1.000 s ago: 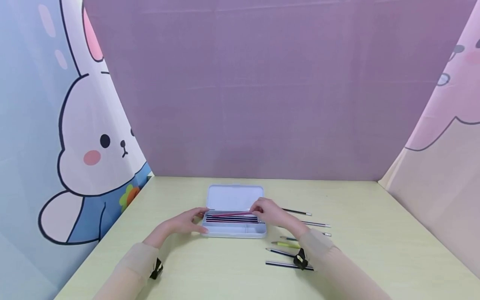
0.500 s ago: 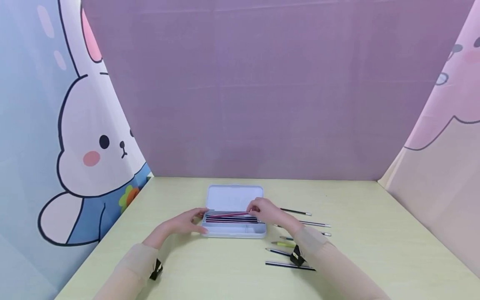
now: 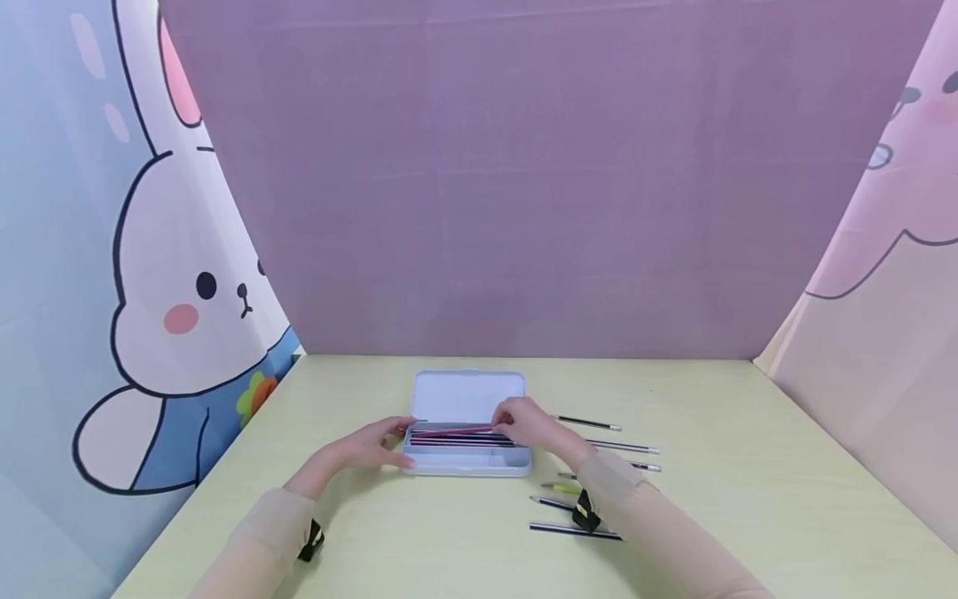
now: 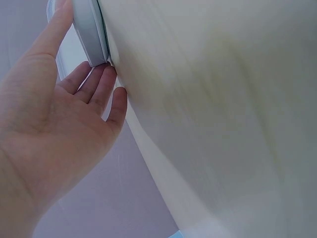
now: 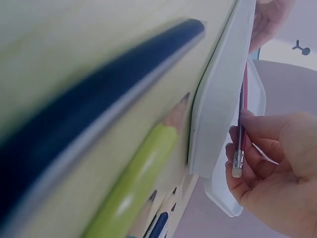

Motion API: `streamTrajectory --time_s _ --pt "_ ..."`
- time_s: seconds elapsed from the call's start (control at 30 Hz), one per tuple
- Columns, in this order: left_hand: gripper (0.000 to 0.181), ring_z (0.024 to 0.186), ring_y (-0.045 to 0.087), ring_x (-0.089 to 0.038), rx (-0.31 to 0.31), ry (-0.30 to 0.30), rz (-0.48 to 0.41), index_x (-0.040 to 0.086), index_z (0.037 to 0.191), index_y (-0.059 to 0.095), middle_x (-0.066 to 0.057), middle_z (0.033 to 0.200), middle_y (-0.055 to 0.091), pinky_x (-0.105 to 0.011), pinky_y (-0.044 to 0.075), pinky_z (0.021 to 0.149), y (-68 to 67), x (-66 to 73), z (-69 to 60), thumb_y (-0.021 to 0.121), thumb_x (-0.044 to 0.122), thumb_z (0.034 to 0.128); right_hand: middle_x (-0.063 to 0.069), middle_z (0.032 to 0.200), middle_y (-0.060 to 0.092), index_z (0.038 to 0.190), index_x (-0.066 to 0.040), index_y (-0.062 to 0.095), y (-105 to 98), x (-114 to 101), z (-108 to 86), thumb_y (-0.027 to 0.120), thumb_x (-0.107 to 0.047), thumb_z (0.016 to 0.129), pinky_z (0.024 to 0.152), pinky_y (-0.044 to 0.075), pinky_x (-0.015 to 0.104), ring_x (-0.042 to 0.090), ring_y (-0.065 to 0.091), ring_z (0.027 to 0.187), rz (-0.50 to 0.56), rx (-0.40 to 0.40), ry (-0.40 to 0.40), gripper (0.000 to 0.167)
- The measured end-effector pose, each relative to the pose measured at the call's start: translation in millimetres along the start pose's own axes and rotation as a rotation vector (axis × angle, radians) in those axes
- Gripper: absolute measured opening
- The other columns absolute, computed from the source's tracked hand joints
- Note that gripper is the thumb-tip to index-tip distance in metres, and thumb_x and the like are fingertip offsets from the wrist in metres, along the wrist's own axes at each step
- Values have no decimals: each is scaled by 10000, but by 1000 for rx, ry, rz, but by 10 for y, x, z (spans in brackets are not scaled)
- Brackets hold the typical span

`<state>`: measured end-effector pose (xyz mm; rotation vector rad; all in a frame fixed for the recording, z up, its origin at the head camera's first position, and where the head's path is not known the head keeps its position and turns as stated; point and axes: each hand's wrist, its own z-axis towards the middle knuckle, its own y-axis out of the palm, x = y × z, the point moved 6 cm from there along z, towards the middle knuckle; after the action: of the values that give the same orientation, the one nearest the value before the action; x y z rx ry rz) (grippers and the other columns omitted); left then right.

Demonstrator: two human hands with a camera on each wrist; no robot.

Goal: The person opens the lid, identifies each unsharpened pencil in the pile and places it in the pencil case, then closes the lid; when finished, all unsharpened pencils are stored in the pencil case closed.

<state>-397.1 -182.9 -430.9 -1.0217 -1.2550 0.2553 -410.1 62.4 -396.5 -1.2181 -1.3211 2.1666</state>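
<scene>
A white pencil case (image 3: 449,470) lies with its lid raised, several striped pencils (image 3: 464,443) side by side in its long compartment. My left hand (image 3: 367,445) holds the case's left end, thumb at the near corner and fingers around the far side; in the left wrist view the thumb lies along the case's edge (image 4: 89,34). With thumb and fingers, my right hand (image 3: 527,423) pinches a red and dark striped pencil (image 5: 239,144) near its white eraser, over the case's right end. That pencil slants slightly above the others, its far end at the left of the compartment.
Right of the case several pencils lie on the table (image 3: 419,541), among them a yellow-green pencil (image 3: 561,487) and a dark striped one (image 3: 561,528), partly beneath my right forearm. A smaller compartment (image 3: 509,457) sits in the case's near right corner. A purple cloth (image 3: 479,183) hangs behind.
My right hand has shifted slightly left with the red striped pencil, which sits a little further into the case. My left hand stays on the case's left end.
</scene>
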Motion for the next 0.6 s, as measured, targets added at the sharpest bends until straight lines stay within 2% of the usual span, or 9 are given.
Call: streamTrajectory --time_s 0.3,0.47,0.6 --pt "811 1250 439 -334 9 -23 2 42 1423 361 -166 1382 460 -534 346 1050 12 0 12 747 359 785 20 793 651 854 -33 679 -8 18 10 651 -68 865 679 493 210 87 567 732 19 24 27 46" --pt "808 1243 445 -338 10 -18 -7 32 1419 362 -174 1372 467 -533 354 1044 11 13 6 747 355 786 14 832 663 901 -57 680 -25 49 -8 632 -73 883 710 511 238 94 588 771 54 18 74 54" --pt "799 1238 447 -340 9 -19 1 26 1415 365 -177 1370 468 -530 358 1042 16 16 -2 745 347 789 6 865 666 960 -56 680 -47 74 -36 628 -98 892 724 513 245 101 591 798 72 14 82 95"
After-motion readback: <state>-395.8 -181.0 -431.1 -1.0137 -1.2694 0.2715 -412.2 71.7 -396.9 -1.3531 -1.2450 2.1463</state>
